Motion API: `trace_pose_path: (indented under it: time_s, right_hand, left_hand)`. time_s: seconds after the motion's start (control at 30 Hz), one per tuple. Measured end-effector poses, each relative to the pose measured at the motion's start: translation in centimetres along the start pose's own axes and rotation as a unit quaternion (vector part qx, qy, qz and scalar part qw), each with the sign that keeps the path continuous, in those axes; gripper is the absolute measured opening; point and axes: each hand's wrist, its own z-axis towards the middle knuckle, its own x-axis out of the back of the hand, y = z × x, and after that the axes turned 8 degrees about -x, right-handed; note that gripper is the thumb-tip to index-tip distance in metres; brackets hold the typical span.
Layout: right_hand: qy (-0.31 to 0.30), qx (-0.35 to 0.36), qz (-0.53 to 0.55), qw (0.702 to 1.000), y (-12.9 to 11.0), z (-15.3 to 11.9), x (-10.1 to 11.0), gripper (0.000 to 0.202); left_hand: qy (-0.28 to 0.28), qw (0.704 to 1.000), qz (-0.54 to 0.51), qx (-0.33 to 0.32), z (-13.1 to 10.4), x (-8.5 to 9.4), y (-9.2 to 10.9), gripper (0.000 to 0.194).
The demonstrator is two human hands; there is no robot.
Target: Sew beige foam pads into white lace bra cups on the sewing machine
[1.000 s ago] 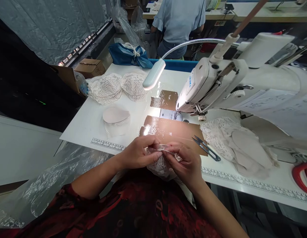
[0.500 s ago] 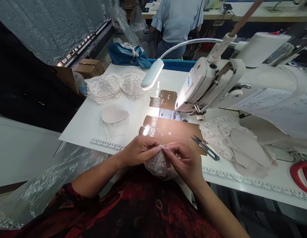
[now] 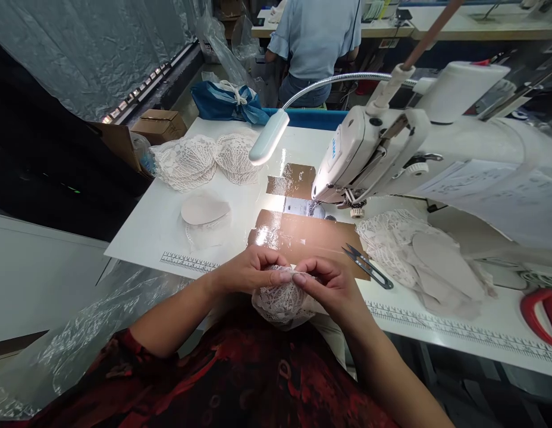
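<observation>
A white lace bra cup (image 3: 281, 304) hangs between my hands at the table's front edge. My left hand (image 3: 251, 270) pinches its upper edge between thumb and fingers. Right beside it, my right hand (image 3: 332, 285) pinches the same edge, the two thumb tips nearly touching. The fingertips hide the exact spot being held. Thread snips (image 3: 369, 266) lie on the table just right of my right hand. Beyond my hands, brown tape-covered card (image 3: 311, 229) spreads in front of the sewing machine (image 3: 347, 154).
Stacked lace cups (image 3: 187, 160) sit at the back left, near a smooth beige cup piece (image 3: 204, 210). More lace and beige fabric (image 3: 436, 261) lies at right, by a red-handled object (image 3: 541, 315). A lamp (image 3: 269, 138) overhangs the table. Another person (image 3: 318, 41) sits beyond.
Both hands have shifted slightly, with thumbs now closer together along the cup's edge. The lace cup has turned a little and hangs slightly further left. The view has moved a bit.
</observation>
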Motion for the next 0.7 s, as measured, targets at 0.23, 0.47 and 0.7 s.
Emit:
trace_pose_path:
  time_s: [0.23, 0.47, 0.7]
  right_hand:
    - [-0.007, -0.065, 0.136, 0.989, 1.1, 0.7, 0.0, 0.028]
    - [0.023, -0.084, 0.171, 0.982, 1.6, 1.0, 1.8, 0.034]
    - [0.126, -0.015, 0.028, 0.992, 1.3, 0.8, 6.1, 0.026]
  left_hand:
    - [0.105, 0.989, -0.1, 0.009, 0.8, -1.9, -1.1, 0.037]
    - [0.261, 0.953, -0.151, -0.025, 0.8, 1.3, 0.6, 0.037]
    - [0.363, 0.775, 0.488, -0.171, 2.5, 5.0, 4.7, 0.027]
